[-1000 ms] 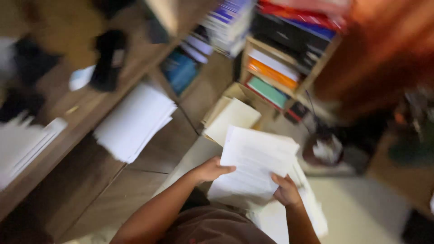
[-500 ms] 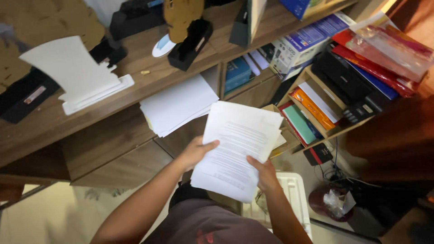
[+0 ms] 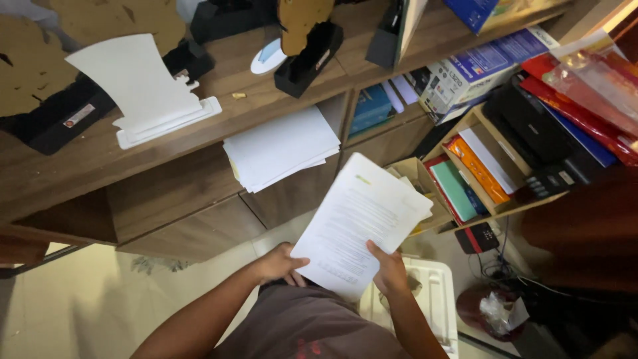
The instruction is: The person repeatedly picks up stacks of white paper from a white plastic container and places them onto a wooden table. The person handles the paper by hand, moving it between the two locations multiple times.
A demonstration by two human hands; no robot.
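Note:
I hold a stack of printed white sheets point(image 3: 359, 223) in front of my body, tilted up to the right. My left hand point(image 3: 279, 264) grips its lower left edge, thumb on top. My right hand point(image 3: 389, 269) grips the lower right edge, thumb on the page. A second stack of blank white paper point(image 3: 279, 147) lies on the open shelf under the wooden desk top point(image 3: 100, 159), above and left of the held sheets.
A white cut-out stand point(image 3: 143, 93) and black holders point(image 3: 306, 56) sit on the desk. To the right a wooden organizer point(image 3: 488, 173) holds coloured folders, with boxes and red packets above. A white plastic bin point(image 3: 432, 296) and a cardboard box point(image 3: 415, 176) stand on the floor.
The view swung up from the floor to the desk, then steadied. The held sheets dropped lower and tilted more to the right; both hands stayed on them.

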